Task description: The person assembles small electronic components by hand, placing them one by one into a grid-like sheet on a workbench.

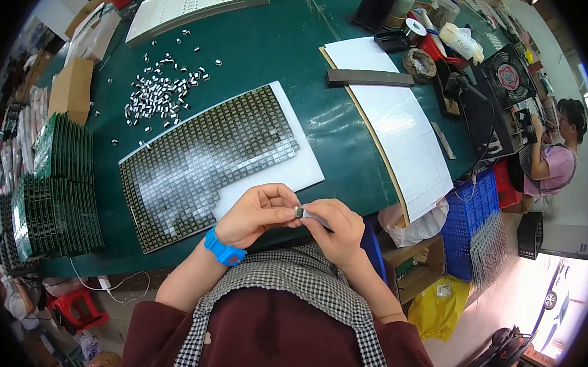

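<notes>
My left hand (256,213), with a blue watch on its wrist, pinches a tiny dark component (299,212) between thumb and fingers. My right hand (337,229) grips metal tweezers (313,217) whose tip meets that component. Both hands hover at the near edge of the green table, just below a dark grid tray (202,155) lying on a white sheet; part of the grid is filled with small silvery pieces. A loose scatter of small components (159,90) lies further up the table.
Stacks of green circuit boards (57,191) stand at the left edge. A long white board (396,129) with a dark bar lies to the right. A white tray stack (190,2) sits at the back. Another person (558,154) sits at the far right by a fan and blue crate.
</notes>
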Motion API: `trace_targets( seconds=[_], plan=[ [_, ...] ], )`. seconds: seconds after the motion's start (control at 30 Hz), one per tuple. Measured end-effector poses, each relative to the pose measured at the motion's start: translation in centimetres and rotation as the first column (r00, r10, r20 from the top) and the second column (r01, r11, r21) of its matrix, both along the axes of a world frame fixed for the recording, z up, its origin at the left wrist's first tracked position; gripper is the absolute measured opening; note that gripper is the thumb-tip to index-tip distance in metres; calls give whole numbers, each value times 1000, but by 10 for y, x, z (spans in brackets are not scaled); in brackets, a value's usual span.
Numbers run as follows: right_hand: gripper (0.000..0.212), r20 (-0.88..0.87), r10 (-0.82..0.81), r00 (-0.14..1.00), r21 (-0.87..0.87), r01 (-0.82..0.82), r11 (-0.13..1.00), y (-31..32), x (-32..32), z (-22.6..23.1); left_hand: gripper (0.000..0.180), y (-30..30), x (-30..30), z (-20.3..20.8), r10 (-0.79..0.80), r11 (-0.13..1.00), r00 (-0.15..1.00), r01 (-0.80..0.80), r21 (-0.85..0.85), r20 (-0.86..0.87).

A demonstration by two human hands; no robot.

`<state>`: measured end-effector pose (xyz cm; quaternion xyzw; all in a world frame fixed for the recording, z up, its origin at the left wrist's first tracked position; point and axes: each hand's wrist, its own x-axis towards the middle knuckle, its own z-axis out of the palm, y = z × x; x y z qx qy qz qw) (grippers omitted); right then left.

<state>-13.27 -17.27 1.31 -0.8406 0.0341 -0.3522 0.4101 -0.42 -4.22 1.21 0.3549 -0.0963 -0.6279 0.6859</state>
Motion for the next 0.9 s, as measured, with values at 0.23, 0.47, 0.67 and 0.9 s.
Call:
trace_targets(
  seconds=[0.23, 0.47, 0.67, 0.9],
  plan=[
    [19, 28, 0, 1000, 36, -1, 999, 3, -2, 0, 11, 0, -3, 3, -23, 1000, 999, 23, 5, -24],
    [24, 18, 44, 999, -38, -43, 998, -2, -3, 0, 9, 2, -5, 2, 23, 1000, 991, -25, 9, 129],
    [19, -275, 106, 956, 647, 103, 755, -3, -8, -9, 5, 2, 45, 16, 292, 879, 661, -470, 78, 692],
    [24, -236, 167, 957, 916, 161, 367, -18, -8, -15, 29, -36, 65, 12, -25, 913, -396, -384, -140, 918]
  ],
)
